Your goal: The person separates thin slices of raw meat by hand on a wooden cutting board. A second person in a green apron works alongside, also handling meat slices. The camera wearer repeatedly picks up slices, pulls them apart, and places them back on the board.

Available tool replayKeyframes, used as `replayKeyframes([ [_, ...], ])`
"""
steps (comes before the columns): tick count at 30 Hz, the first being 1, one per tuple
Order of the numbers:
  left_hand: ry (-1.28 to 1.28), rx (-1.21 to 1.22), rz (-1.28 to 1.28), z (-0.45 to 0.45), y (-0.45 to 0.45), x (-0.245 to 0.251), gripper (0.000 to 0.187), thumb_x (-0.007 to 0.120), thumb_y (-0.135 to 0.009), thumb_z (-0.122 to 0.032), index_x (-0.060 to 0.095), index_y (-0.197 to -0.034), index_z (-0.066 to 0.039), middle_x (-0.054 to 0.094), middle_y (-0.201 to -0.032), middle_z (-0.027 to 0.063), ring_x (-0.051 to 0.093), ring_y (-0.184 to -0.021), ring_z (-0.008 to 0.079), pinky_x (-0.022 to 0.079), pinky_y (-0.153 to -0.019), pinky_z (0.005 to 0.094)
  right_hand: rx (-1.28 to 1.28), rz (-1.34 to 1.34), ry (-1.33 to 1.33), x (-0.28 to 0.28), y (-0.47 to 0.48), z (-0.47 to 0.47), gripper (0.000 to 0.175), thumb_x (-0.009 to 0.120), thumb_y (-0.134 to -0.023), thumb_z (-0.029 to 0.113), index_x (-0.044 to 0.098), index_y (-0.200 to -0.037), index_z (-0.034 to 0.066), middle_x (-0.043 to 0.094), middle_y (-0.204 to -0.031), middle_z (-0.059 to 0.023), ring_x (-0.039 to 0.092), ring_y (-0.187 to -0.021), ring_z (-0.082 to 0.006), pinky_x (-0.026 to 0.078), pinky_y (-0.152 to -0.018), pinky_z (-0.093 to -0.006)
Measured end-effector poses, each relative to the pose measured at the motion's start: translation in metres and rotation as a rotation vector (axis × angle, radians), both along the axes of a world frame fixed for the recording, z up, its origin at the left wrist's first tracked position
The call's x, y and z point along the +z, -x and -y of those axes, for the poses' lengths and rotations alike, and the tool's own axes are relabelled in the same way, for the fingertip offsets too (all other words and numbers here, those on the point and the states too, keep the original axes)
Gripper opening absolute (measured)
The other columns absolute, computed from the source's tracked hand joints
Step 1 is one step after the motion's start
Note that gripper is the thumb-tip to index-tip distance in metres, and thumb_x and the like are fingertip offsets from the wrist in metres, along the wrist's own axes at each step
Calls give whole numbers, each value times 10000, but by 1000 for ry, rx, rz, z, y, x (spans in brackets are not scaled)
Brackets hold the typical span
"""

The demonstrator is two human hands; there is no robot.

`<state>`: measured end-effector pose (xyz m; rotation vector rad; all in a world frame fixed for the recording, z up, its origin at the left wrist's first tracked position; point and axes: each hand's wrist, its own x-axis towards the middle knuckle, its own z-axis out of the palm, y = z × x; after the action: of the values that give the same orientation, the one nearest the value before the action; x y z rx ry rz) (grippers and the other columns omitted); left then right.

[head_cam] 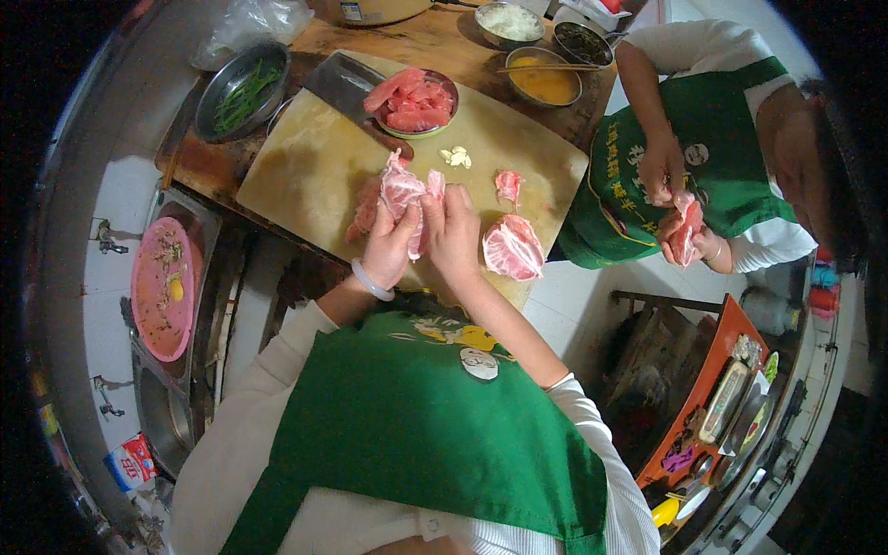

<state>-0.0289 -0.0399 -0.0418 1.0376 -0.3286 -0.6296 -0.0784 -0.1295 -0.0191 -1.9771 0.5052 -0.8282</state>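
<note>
Over the cutting board (pixel 305 159), my left hand (pixel 387 246) grips a pink citrus segment, apparently pomelo (pixel 402 191), with pale membrane around it. My right hand (pixel 454 232) pinches a flap of that membrane beside it. Pinkish pieces (pixel 364 208) lie on the board behind my left hand, partly hidden. Right of my hands rest a larger unpeeled pomelo chunk (pixel 513 248) and a small pink scrap (pixel 508 186). Farther back, a bowl (pixel 423 132) holds peeled pink flesh (pixel 416 100). A cleaver (pixel 347 83) lies beside it, its handle towards me.
Garlic cloves (pixel 456 157) sit mid-board. Behind stand bowls of green strips (pixel 243 97), white rice (pixel 510 22) and beaten egg (pixel 544 80) with chopsticks across it. At right, a co-worker (pixel 694 152) holds another segment (pixel 687 225). A pink basin (pixel 163 288) sits at the left sink.
</note>
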Motion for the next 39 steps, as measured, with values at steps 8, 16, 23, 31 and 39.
replayKeyframes([
  [8, 77, 14, 65, 2, -2, -2, 369, 424, -914, -102, 338, -1268, -46, 427, -1232, 59, 422, -1130, 166, 326, -972, 323, -145, -58, -393, -6, -13, 1, 219, 456, -881, 173, 506, -791, -20, 529, -666, -198, 527, -585, -334, 401, -543, -417],
  [16, 250, 59, -162, 3, -8, -2, 426, 393, -924, -262, 312, -1294, -66, 398, -1285, 81, 395, -1171, 225, 286, -1008, 389, -192, 124, -1329, -18, -19, 0, 279, 408, -918, 213, 535, -819, -15, 585, -720, -90, 571, -622, -175, 432, -540, -285],
  [23, 274, -56, -371, -1, -24, -13, 481, 466, -869, -400, 379, -1249, -118, 443, -1241, 60, 418, -1143, 202, 306, -992, 389, -126, 85, -845, -32, -17, 1, 251, 426, -920, 241, 515, -871, 11, 567, -720, -65, 548, -613, -141, 449, -526, -276],
  [31, 250, 5, -481, -4, -24, 14, 424, 570, -774, -355, 470, -1137, -161, 492, -1152, 50, 448, -1061, 197, 337, -948, 395, -265, 332, -1133, -21, -21, 23, 283, 426, -921, 256, 519, -783, 27, 533, -647, -24, 500, -542, -113, 406, -475, -265],
  [39, 396, -210, -472, -35, -37, 17, 490, 497, -793, -393, 436, -1211, -144, 492, -1064, 45, 503, -911, 158, 457, -698, 361, -237, 121, -784, -14, -10, 67, 284, 476, -898, 273, 524, -739, 43, 541, -647, -58, 518, -539, -191, 429, -516, -323],
])
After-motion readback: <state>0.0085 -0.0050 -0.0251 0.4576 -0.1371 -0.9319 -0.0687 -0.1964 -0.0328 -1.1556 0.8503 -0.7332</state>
